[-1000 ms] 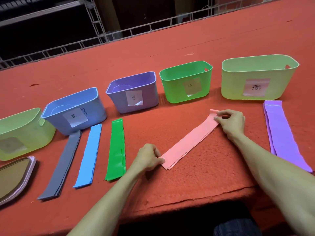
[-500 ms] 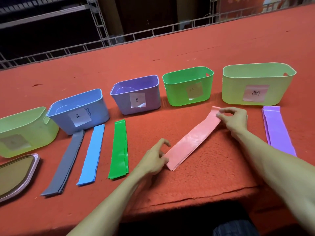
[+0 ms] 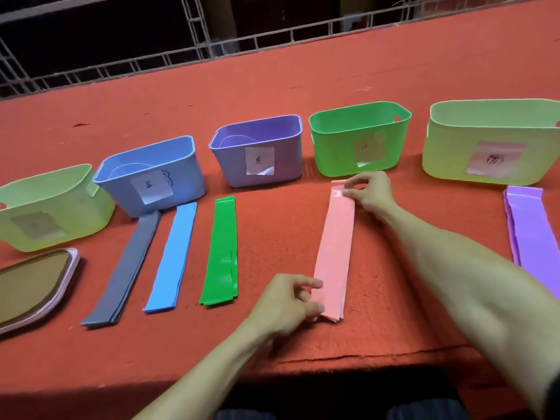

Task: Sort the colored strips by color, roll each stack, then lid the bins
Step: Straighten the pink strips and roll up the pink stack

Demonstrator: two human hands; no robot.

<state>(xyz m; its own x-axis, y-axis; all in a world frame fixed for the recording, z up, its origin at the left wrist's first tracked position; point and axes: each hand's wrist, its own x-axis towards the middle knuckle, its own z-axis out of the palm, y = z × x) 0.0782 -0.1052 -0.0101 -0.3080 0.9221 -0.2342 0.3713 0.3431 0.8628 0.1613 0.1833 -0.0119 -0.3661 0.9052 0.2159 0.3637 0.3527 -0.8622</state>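
Pink strip stack (image 3: pixel 335 253): flat on the red desk (image 3: pixel 303 86), running almost straight away from the person. Its far end is just in front of the green bin (image 3: pixel 333 153); its near end is close to the desk's front edge. Several layers, edges slightly uneven at the near end, surface faintly glossy.

Left hand (image 3: pixel 285 304): forearm comes in from lower left, knuckles up. Grip narrow, with forefinger and thumb closed on the stack's near left edge and the other fingers curled under.

Right hand (image 3: pixel 371 192): arm reaches in from the right, across the desk. Grip narrow here too, with thumb and forefinger pinching the far right corner and the remaining fingers bent loosely behind.

Other stacks lie flat and untouched. To the left are the grey stack (image 3: pixel 124 268), blue stack (image 3: pixel 171 259) and green stack (image 3: pixel 222 253), side by side but apart. The purple stack (image 3: pixel 530 228) is at far right, well apart.

Bins stand in a row behind, all open and each with a paper label: pale green bin (image 3: pixel 75 207), blue bin (image 3: pixel 188 183), purple bin (image 3: pixel 288 159), the green bin, and a large pale green bin (image 3: pixel 448 159). One lid (image 3: pixel 33 286) lies on the desk at far left.
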